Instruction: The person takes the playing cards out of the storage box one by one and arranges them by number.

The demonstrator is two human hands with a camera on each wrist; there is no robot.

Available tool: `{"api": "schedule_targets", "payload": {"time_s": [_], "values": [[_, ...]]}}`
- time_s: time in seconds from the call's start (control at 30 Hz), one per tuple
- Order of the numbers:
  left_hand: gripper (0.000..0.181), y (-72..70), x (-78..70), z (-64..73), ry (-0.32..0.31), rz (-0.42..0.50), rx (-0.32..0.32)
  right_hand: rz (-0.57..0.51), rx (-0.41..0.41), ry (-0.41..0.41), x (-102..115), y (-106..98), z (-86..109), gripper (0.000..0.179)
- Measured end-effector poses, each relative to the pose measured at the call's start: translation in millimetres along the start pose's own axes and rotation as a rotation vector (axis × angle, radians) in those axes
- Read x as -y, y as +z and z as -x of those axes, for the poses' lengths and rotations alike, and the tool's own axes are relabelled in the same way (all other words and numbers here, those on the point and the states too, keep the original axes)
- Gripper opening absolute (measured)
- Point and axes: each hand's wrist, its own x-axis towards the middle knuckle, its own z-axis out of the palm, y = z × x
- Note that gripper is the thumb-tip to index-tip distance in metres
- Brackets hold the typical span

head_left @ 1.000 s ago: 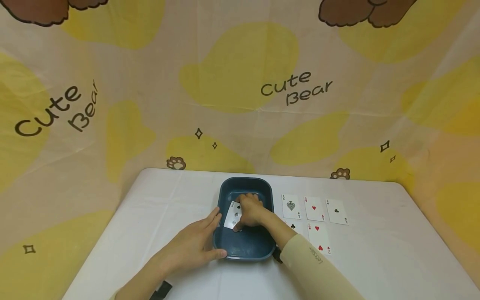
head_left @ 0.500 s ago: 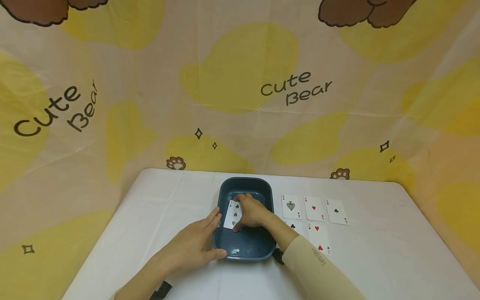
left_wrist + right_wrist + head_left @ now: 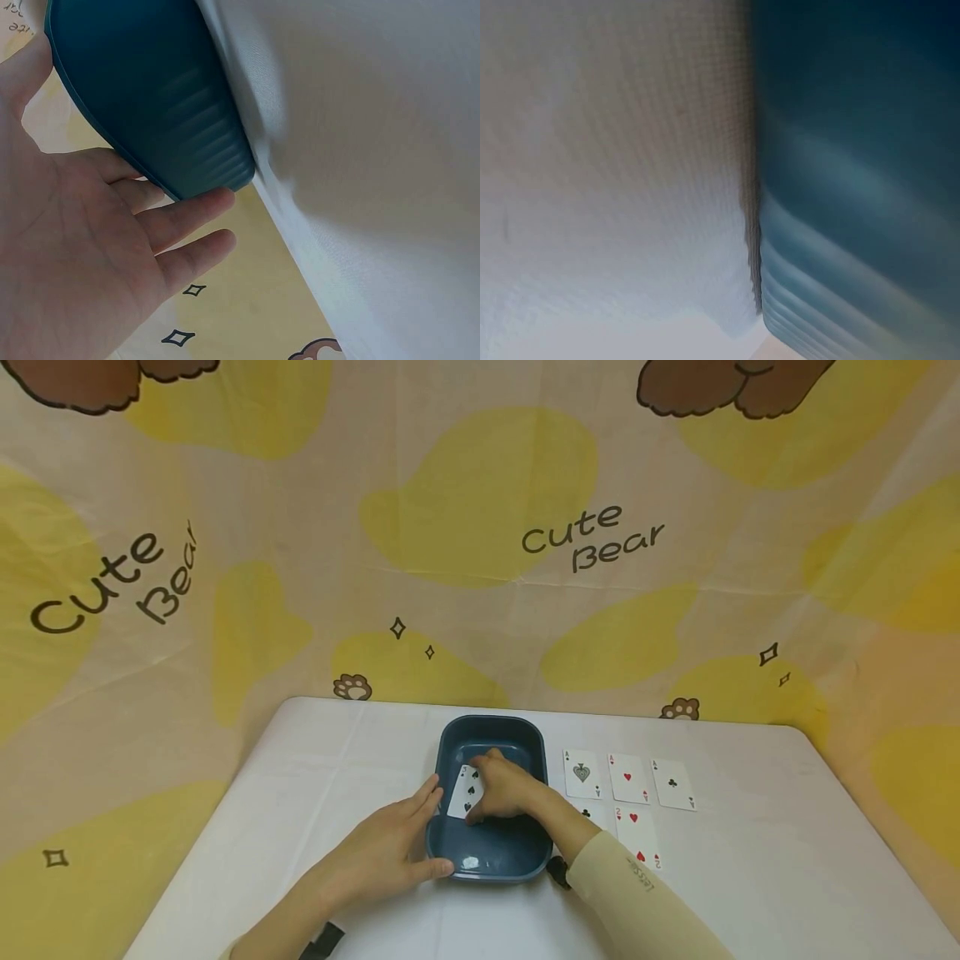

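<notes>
Inside a dark blue plastic tub [image 3: 491,860], my right hand [image 3: 506,789] grips a playing card [image 3: 462,797], the three of spades, face up. Its fingers are at the card's far edge and its thumb at the near edge, and the hand covers the card's right part. My left hand [image 3: 386,843] rests against the tub's left side. In the left wrist view, the thumb touches the rim, two fingertips go behind the rim and the other two extend along the ribbed outer wall [image 3: 187,112]. The right wrist view has only the sleeve and the tub's outer wall [image 3: 840,195].
Right of the tub, an ace of spades [image 3: 582,773], an ace of hearts [image 3: 628,777] and an ace of clubs [image 3: 673,783] lie in a row. Nearer are a two of hearts [image 3: 636,835] and a clubs card [image 3: 588,812], partly covered by the right arm. A patterned cloth [image 3: 480,610] hangs behind the white table.
My right hand shifts only slightly within the tub, and the three of spades moves a little with it. The left hand and the cards on the table stay put.
</notes>
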Motion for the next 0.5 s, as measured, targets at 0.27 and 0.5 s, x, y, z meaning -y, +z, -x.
{"api": "schedule_targets", "payload": {"time_s": [0.27, 0.5], "values": [[0.101, 0.3, 1.9, 0.8, 0.002, -0.004, -0.003, 0.038, 0.006, -0.018, -1.1, 1.1, 0.2, 0.095], [0.101, 0.0, 2.6, 1.0, 0.010, -0.005, 0.001, 0.045, -0.014, -0.042, -0.3, -1.1, 0.8, 0.096]]}}
